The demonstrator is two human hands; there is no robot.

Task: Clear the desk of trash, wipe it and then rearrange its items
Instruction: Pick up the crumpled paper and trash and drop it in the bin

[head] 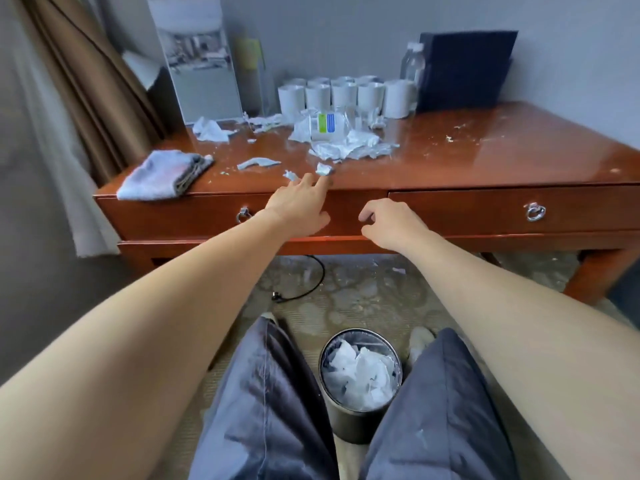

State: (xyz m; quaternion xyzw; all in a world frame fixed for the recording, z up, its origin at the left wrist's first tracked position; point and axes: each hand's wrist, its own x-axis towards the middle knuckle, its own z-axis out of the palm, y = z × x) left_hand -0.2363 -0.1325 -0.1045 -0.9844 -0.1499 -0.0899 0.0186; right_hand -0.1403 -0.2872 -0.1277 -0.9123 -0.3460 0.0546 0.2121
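Observation:
Torn white paper scraps [349, 147] litter the middle of the wooden desk [485, 157]. Two small scraps [323, 169] lie near the front edge. My left hand [299, 206] reaches over that edge with straight fingers, its fingertips touching or just short of those scraps. My right hand [391, 223] hangs in front of the drawer face, fingers loosely curled, holding nothing. A folded grey-blue cloth [162, 178] lies at the desk's left front corner. Between my knees on the floor stands a black bin [360, 382] full of white paper.
White mugs [346, 95] stand in rows at the back, with a small box [327, 126] in front of them. A dark folder [464, 69], a water bottle [412, 62] and a standing leaflet holder [201, 60] line the wall. Crumbs [453, 133] dot the right side. A curtain [86, 81] hangs left.

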